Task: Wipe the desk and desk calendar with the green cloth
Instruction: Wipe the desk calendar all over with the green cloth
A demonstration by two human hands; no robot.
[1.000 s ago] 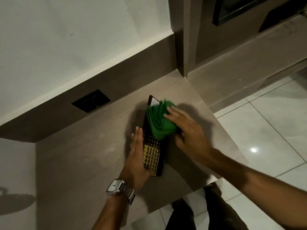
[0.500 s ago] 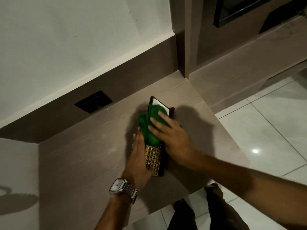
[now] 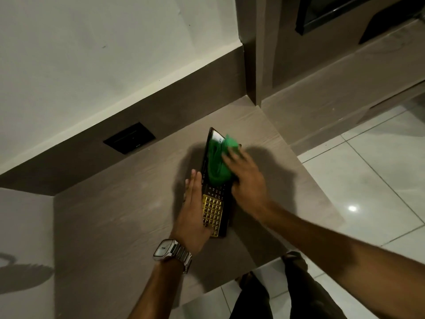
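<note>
A dark desk calendar (image 3: pixel 213 210) with a gold grid lies flat on the wooden desk (image 3: pixel 119 226), its long side running away from me. The green cloth (image 3: pixel 218 162) is bunched on the calendar's far half. My right hand (image 3: pixel 246 178) presses down on the cloth, fingers spread over it. My left hand (image 3: pixel 193 208) lies flat with fingers together against the calendar's left edge, a metal watch on its wrist. The calendar's far corner with a white patch shows past the cloth.
A black socket plate (image 3: pixel 129 137) sits in the brown back panel above the desk. The desk ends at a front edge near my legs (image 3: pixel 276 295) and a right edge over the white tiled floor (image 3: pixel 368 180). A lower ledge (image 3: pixel 345 84) runs right.
My right hand and the cloth slid left across the calendar, then back to the right and slightly farther away. My left hand has stayed against the calendar's left edge.
</note>
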